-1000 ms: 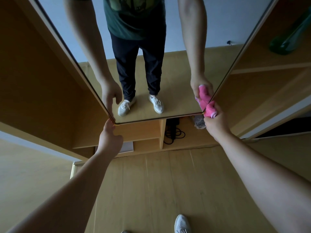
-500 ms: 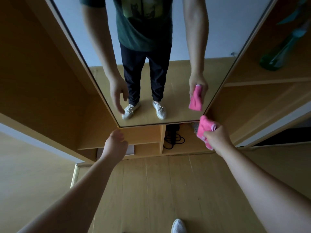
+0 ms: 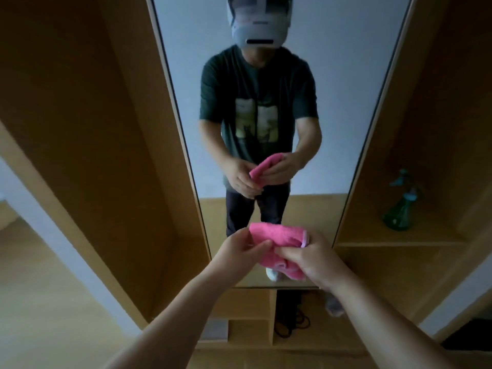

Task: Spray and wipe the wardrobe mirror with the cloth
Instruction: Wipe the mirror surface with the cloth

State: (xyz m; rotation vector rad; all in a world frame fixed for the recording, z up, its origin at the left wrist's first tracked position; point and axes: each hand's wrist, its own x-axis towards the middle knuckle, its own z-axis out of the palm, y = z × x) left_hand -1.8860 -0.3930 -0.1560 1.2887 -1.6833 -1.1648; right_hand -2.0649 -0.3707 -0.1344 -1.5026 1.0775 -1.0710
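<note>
Both hands are closed on the pink cloth (image 3: 277, 237) in the lower centre of the frame. The left hand (image 3: 237, 251) pinches its left edge between thumb and fingers, while the right hand (image 3: 316, 259) curls round the right side, where the fabric bunches and hangs below the knuckles. Held between two hands like this, and away from the glass rather than pressed to it, the cloth is probably being refolded or gathered to give a flat, fresh face for wiping. The mirror (image 3: 346, 75) fills the tall central strip of the frame and reflects the person with the same two-handed hold at waist height. I cannot tell whether its surface is wet or streaked. At the right edge a green spray bottle (image 3: 398, 211) stands upright on a wooden shelf (image 3: 426, 242), well apart from the hands. With both hands occupied, one would have to let go of the cloth before the bottle could be picked up. A deep wooden side panel (image 3: 93, 129) flanks the mirror on the left. Open compartments lie beneath its bottom edge, and one holds a tangle of dark cables (image 3: 292, 322). Nothing stands between the hands and the glass, though the cables sit close under the mirror's lower edge and could snag a trailing corner of cloth.
</note>
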